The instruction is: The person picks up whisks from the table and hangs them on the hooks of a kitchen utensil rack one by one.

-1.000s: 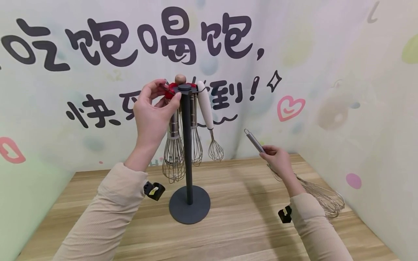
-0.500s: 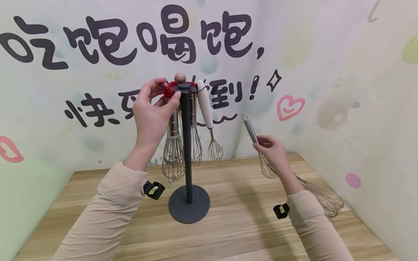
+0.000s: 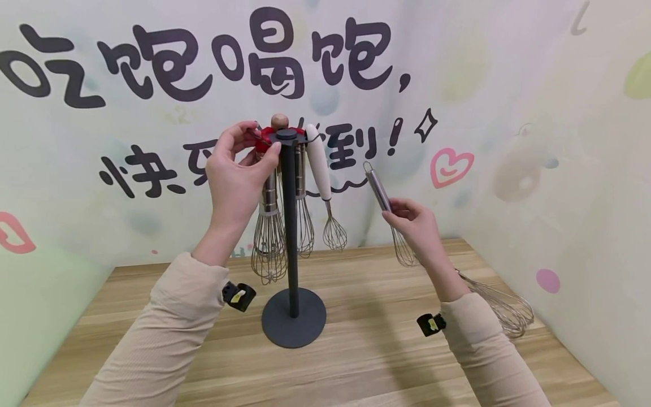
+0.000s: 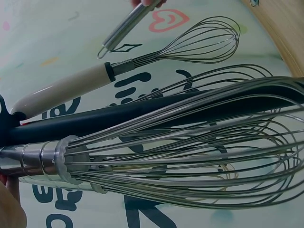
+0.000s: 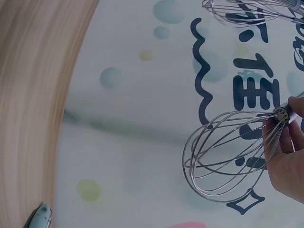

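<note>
The right hand [image 3: 419, 226] pinches the held whisk [image 3: 378, 189] where handle meets wires, in the air right of the whisk stand [image 3: 292, 237]. So low a hold could let the loop end twist or wobble. The left hand [image 3: 236, 178] grips the stand's top between thumb and fingers; a sideways tug there could tilt it, since the load hangs high above the round base [image 3: 294, 333]. The white-handled whisk [image 3: 319, 161] hangs on the side facing the held one, so a knock from that could set it swinging or unhook it. Farther right, the loose whisk [image 3: 511, 314] lies on the table [image 3: 335, 367], partly hidden by the right arm, which could nudge it.

Compared with one second ago, the right hand and its whisk are higher and closer to the stand; the left hand, stand and loose whisk look practically unchanged.
</note>
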The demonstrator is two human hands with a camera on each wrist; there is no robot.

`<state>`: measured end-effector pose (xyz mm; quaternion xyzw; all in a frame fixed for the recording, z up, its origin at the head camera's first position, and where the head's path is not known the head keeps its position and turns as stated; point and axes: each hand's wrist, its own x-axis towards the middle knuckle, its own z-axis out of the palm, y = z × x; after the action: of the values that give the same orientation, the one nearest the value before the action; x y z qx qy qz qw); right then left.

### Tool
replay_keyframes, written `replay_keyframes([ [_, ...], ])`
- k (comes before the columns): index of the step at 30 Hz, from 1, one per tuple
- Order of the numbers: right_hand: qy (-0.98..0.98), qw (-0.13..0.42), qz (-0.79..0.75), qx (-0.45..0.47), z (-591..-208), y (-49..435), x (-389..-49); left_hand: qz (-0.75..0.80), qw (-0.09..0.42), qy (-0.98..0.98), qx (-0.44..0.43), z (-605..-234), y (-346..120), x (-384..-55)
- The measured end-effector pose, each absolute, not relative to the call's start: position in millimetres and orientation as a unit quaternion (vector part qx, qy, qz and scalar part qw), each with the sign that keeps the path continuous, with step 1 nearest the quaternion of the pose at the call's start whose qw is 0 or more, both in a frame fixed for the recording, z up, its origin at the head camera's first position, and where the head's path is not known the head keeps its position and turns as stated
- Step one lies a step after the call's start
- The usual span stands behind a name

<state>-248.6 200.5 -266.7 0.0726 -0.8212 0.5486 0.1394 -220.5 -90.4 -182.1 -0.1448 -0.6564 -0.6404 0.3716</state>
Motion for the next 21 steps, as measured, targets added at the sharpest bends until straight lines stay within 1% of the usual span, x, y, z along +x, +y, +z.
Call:
replay_keyframes([
  [10,-0.792,0.158,0.582,0.099,-256.3,185.7,-241.6,-0.639,0.374,-0.656,-0.145,-182.0,-90.7,-220.9],
  [21,-0.755,0.167,0.622,0.122,-243.4,162.6,-227.1,-0.643,0.369,-0.656,-0.143,-181.2,-90.3,-219.7],
])
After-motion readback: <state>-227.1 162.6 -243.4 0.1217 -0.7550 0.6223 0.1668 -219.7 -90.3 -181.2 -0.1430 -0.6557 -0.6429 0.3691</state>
